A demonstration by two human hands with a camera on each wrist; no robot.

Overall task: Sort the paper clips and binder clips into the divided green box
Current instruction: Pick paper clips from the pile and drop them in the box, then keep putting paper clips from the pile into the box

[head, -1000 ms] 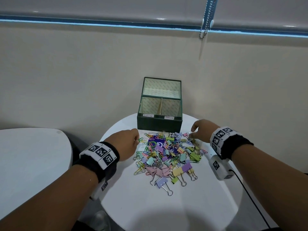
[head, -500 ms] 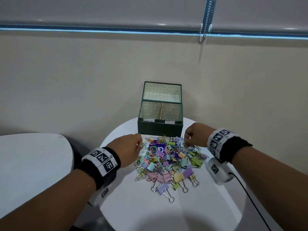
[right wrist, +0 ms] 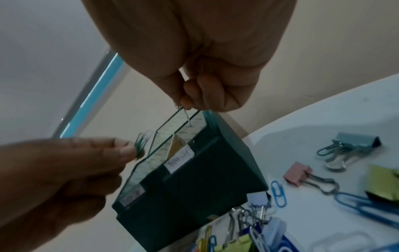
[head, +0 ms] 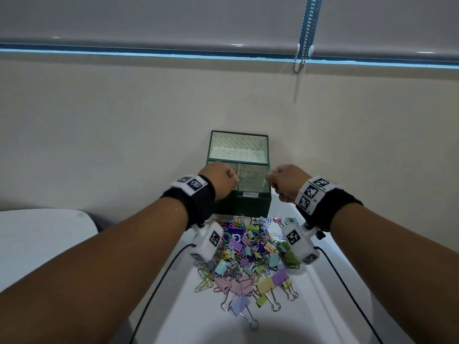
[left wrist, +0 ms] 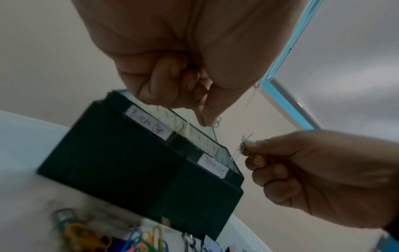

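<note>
At frame centre, each hand pinches a paper clip: left hand (head: 221, 178) and right hand (head: 285, 180) should release only above the green box (head: 242, 206)'s right-hand compartment.

White round table (head: 223, 326), 2nd white table (head: 37, 237) left, blind chain (head: 301, 45).

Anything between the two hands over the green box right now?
In the head view only open air over the green box, with its upright divider below the gap. Left hand and right hand each pinch paper clips.
</note>
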